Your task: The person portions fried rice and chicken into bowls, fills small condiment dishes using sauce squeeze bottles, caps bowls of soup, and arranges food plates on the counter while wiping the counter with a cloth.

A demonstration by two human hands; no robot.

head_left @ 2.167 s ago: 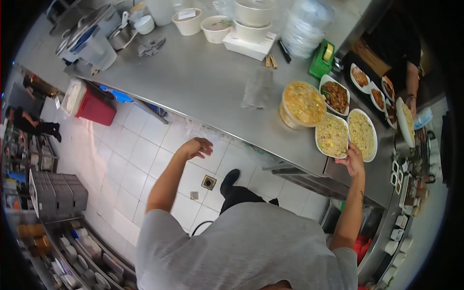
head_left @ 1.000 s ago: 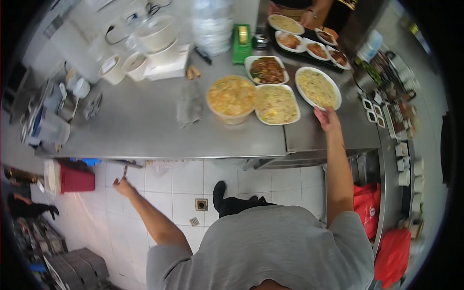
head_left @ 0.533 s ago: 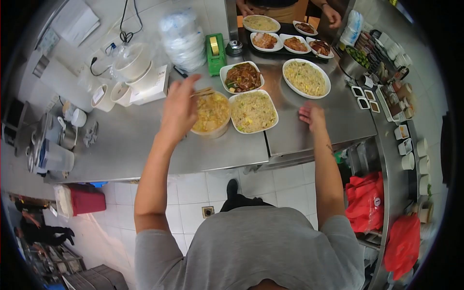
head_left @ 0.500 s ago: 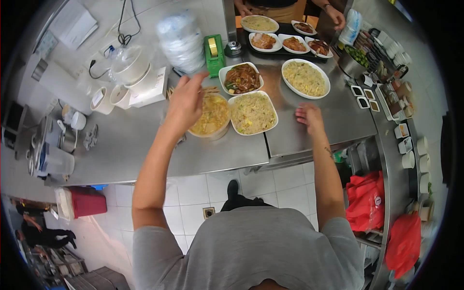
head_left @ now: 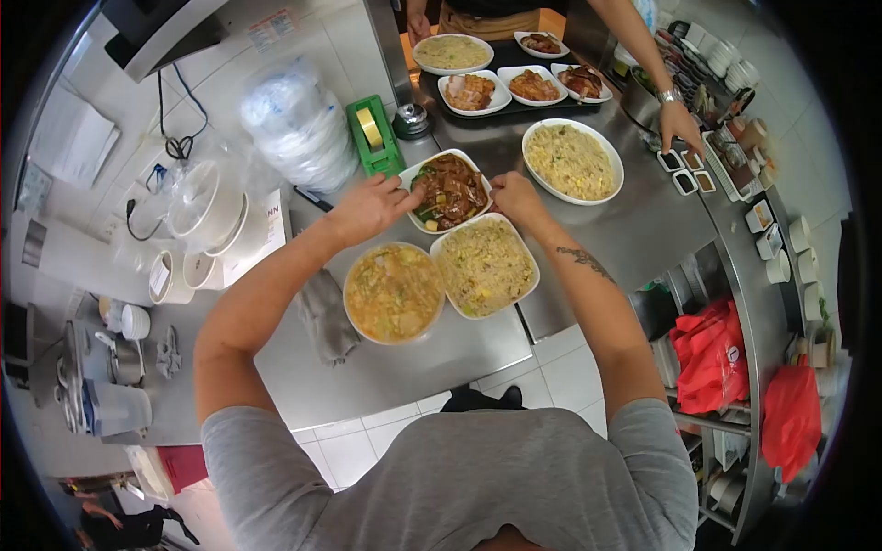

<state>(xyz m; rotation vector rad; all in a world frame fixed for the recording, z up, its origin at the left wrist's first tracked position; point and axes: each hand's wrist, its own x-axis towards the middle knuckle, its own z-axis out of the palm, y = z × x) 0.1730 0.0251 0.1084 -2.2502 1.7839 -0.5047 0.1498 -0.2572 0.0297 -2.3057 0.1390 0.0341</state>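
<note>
My left hand [head_left: 372, 207] grips the left rim of a square white dish of brown sauced food with green pieces [head_left: 452, 195]. At the opposite rim, the fingers of my right hand [head_left: 519, 197] hold the same dish. Just in front of it stands another square white dish, filled with fried rice [head_left: 487, 266]. Beside that is a round tub of yellowish soup [head_left: 394, 292]. An oval dish of fried rice [head_left: 571, 162] lies to the right of my right hand.
Behind are a green tape dispenser [head_left: 375, 136], a call bell [head_left: 411, 121] and wrapped stacked containers [head_left: 299, 124]. A co-worker's hand [head_left: 681, 127] reaches to small sauce dishes [head_left: 684, 182], near a black tray [head_left: 501, 116] of plates. A grey cloth [head_left: 323, 317] lies left of the soup.
Both hands have come to the sides of the brown food dish, the right moving leftward. My view has shifted. The co-worker's hand has reached over to the sauce dishes.
</note>
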